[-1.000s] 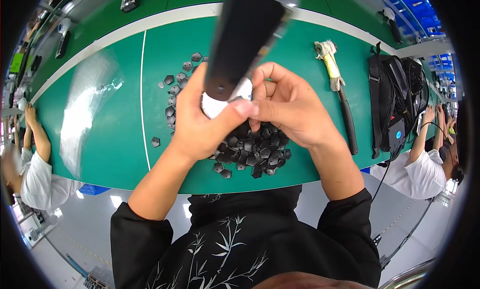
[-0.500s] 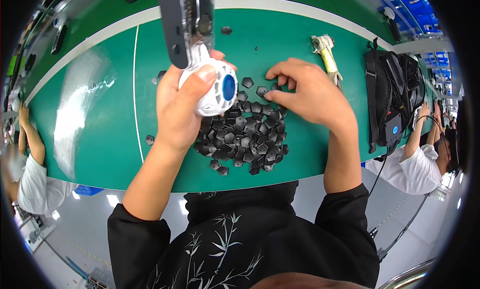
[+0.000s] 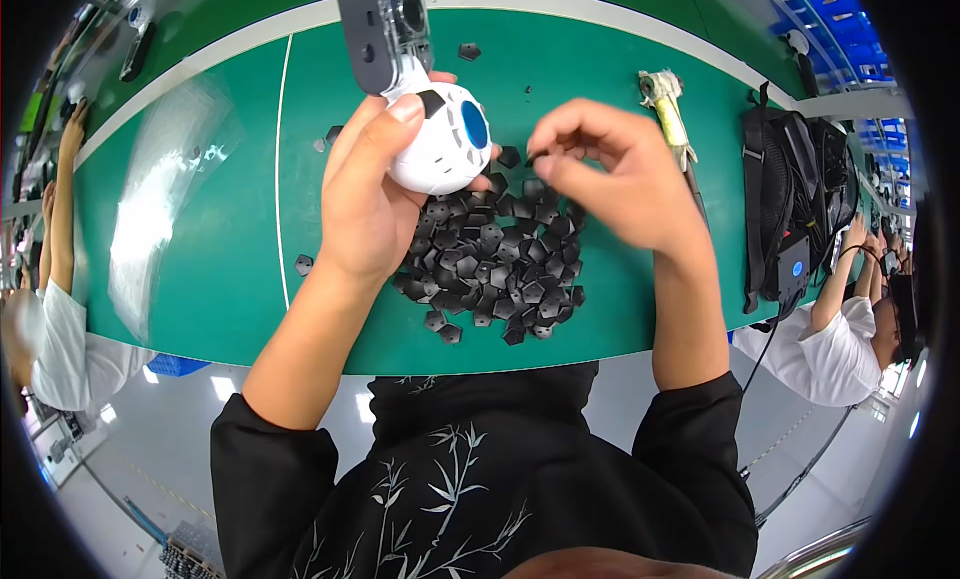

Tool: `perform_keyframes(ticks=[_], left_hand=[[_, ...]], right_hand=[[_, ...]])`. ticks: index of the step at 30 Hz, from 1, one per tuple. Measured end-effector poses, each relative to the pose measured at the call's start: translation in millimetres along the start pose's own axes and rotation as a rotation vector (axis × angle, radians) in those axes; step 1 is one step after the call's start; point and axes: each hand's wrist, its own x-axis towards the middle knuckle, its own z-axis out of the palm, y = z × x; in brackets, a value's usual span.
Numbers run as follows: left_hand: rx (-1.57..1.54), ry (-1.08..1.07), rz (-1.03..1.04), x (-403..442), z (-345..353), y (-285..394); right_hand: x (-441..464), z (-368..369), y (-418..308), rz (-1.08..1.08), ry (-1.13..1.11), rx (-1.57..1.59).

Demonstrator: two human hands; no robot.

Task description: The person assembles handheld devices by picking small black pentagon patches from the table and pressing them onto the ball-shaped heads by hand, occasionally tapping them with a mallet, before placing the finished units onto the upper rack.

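My left hand (image 3: 362, 194) is wrapped round a white ball-shaped housing (image 3: 437, 165) with a blue disc on its side and slots cut in it. A black pentagon sits on its upper face beside my thumb. From its top rises a dark grey and clear part (image 3: 372, 39), cut off by the frame edge. My right hand (image 3: 622, 184) is slightly blurred, thumb and forefinger pinched on a small black pentagonal piece (image 3: 534, 160), mostly hidden by the fingertips. Below both hands lies a heap of black pentagonal pieces (image 3: 490, 269) on the green table.
A tape-wrapped tool (image 3: 668, 109) lies right of my right hand, near a black backpack (image 3: 785, 194) with cables. Clear plastic film (image 3: 160, 219) lies on the left. Single pentagons lie apart from the heap. Other people's arms reach in at both sides.
The white housing has turned in my left hand, and a black pentagon now shows on its upper face. My right hand has lifted from the heap's edge with a piece pinched in its fingers.
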Motion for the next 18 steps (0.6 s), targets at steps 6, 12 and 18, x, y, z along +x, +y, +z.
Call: perform_keyframes(ticks=[6, 12, 18], left_hand=[[-0.017, 0.026, 0.001, 0.2, -1.8, 1.1], [-0.102, -0.048, 0.021, -1.3, -0.2, -1.2], [-0.106, -0.109, 0.047, -1.6, -3.1, -5.1]], right_hand=[[3.0, -5.1, 2.3, 0.138, 0.032, 0.824], [4.8, 0.1, -4.0, 0.181, 0.058, 1.032], [3.4, 11.1, -2.8, 0.146, 0.147, 1.006]])
